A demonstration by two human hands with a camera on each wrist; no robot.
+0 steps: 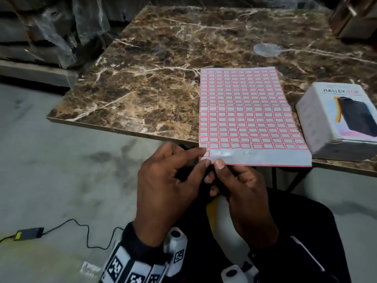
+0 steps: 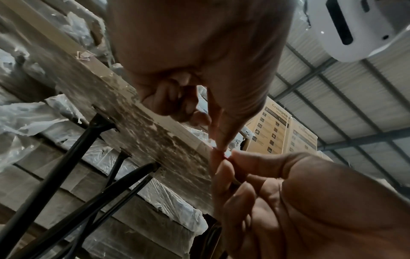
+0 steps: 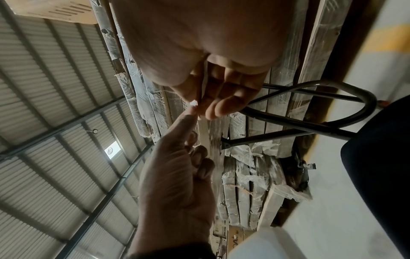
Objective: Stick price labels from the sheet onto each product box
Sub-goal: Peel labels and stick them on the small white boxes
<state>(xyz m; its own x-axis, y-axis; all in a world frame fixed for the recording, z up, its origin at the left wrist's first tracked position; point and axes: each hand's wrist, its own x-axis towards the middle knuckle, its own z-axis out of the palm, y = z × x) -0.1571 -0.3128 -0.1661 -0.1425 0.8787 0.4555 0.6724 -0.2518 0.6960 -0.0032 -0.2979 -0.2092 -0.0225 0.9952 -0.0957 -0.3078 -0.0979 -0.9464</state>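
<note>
A label sheet [image 1: 244, 111] of red-bordered price labels lies on the marble table [image 1: 153, 78], its near edge overhanging the front. That near strip is bare except for one label [image 1: 206, 153] at the left corner. My left hand [image 1: 205, 158] pinches that corner label between index finger and thumb; the left wrist view shows the same pinch of my left hand [image 2: 218, 149]. My right hand [image 1: 216, 170] holds the sheet's near edge just beside it, thumb on top, fingers underneath. A white product box [image 1: 334, 119] stands to the sheet's right.
The table's front edge runs just ahead of my hands, and black metal legs [image 2: 88, 140] stand under it. A power adapter [image 1: 28, 233] and its cable lie on the floor at the left. Plastic-wrapped stacks [image 1: 51, 27] fill the back left.
</note>
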